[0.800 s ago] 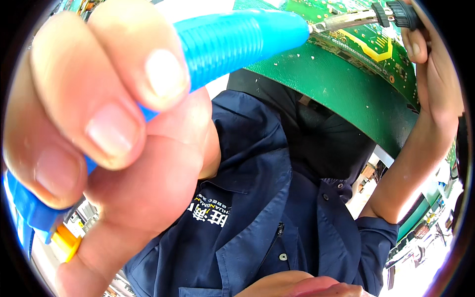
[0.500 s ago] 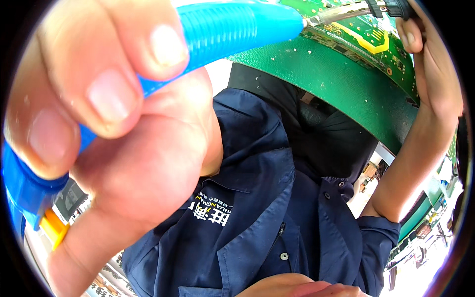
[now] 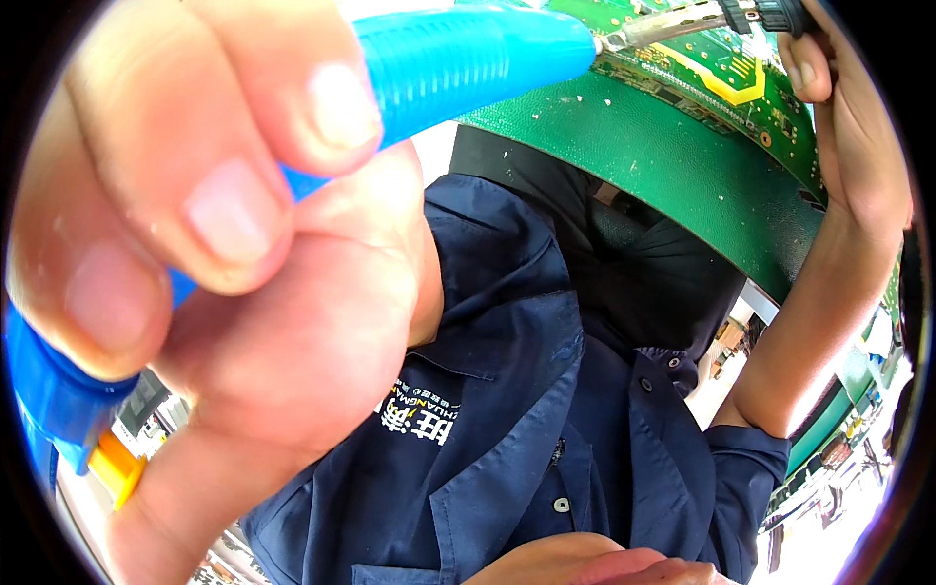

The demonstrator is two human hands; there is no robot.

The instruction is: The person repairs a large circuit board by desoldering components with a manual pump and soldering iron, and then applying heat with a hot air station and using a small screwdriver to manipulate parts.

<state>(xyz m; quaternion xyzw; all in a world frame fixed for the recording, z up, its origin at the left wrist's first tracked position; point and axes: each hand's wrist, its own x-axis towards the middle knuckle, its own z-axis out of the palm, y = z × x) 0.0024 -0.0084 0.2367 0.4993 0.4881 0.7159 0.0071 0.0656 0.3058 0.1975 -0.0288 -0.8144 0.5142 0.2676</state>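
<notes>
Two tools come nose to nose at your board [image 3: 717,73]: the blue tool [image 3: 458,83] and the iron [image 3: 673,27]. The blue tool is in your left hand [image 3: 292,302], its fingers curled around the barrel, so that grip is closed on it. Its long axis slants across the view from your lower left to upper right, with the nose beyond your fingers, just beside the iron's tip; whether they touch, you cannot tell from here. A yellow tab [image 3: 119,470] sits at its rear end, close to your skin.

From your left grip, the nose lies to the right and a little up the view. The iron points back the other way, leftward and slightly down, so the two axes nearly face each other. Your right hand [image 3: 850,146] is wrapped round the iron's black handle [image 3: 785,15], partly cut off by the rim, and it is the nearer one to the board's right part.

Under the board, your green counter [image 3: 663,146] curves past, with pale specks on it. Below that are your black trousers [image 3: 614,273] and dark blue jacket [image 3: 497,419].
</notes>
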